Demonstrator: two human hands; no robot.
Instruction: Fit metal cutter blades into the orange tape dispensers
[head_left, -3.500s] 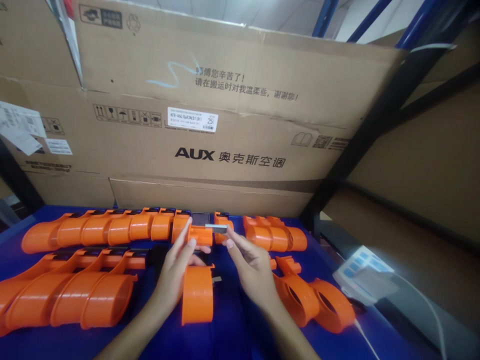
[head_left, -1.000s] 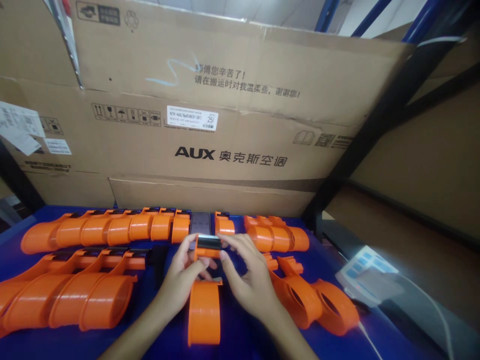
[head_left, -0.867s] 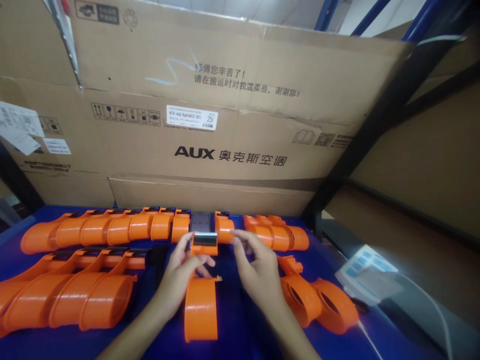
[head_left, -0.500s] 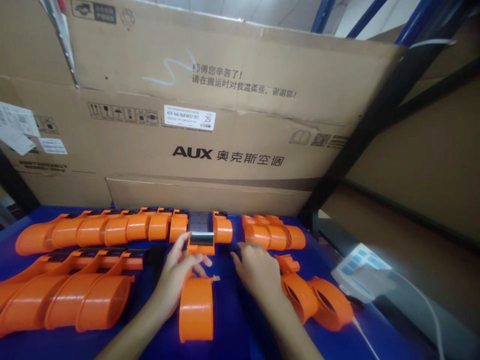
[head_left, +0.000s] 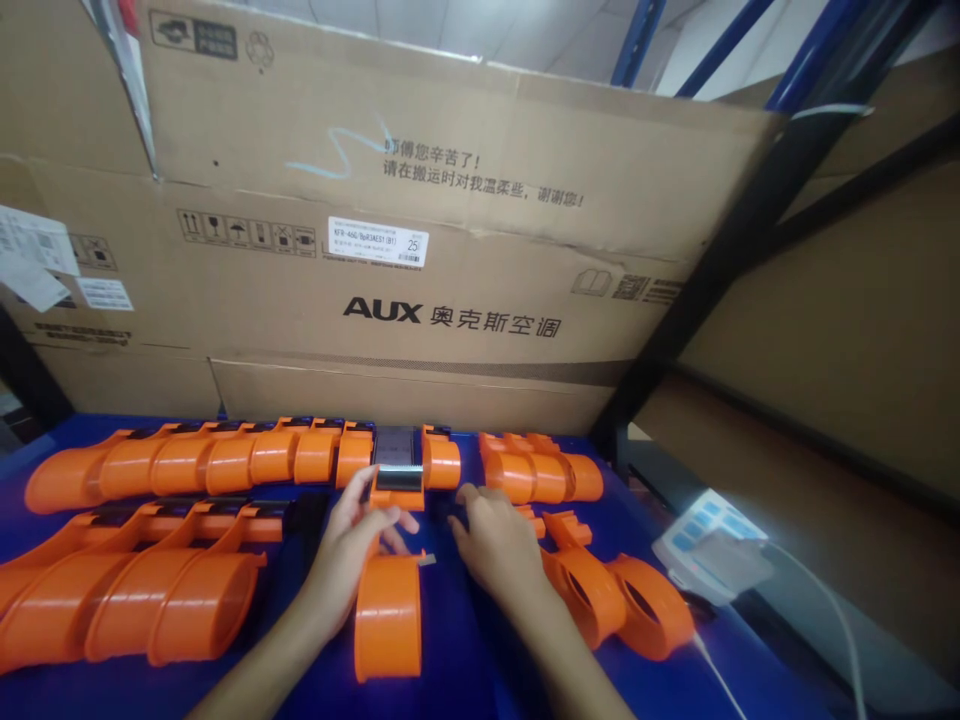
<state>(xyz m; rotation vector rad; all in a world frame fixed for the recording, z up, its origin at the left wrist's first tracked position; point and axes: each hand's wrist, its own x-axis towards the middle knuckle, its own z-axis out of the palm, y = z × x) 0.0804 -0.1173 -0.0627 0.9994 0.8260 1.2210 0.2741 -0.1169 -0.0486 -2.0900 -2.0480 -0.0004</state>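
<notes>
My left hand (head_left: 352, 545) is closed around the handle of an orange tape dispenser (head_left: 388, 620), whose round drum faces me. At its top sits a black part with a toothed metal cutting edge (head_left: 400, 468). A small pale tab (head_left: 427, 560) sticks out at the drum's upper right. To the right of the dispenser, apart from it, my right hand (head_left: 491, 535) hovers over the blue surface with thumb and fingers apart and nothing visible in it. Its fingertips are partly hidden by the hand.
A row of orange dispensers (head_left: 229, 462) lines the back; several bigger-looking ones (head_left: 202, 610) lie front left. Orange pieces without visible black parts (head_left: 547, 478) are at right, with two more rings (head_left: 652, 605). A white power strip (head_left: 709, 545) with a cable sits far right. Cardboard (head_left: 450, 370) stands behind.
My right hand has shifted slightly left, closer to the tape dispenser. My left hand keeps its hold with little change. The camera view has turned a little.
</notes>
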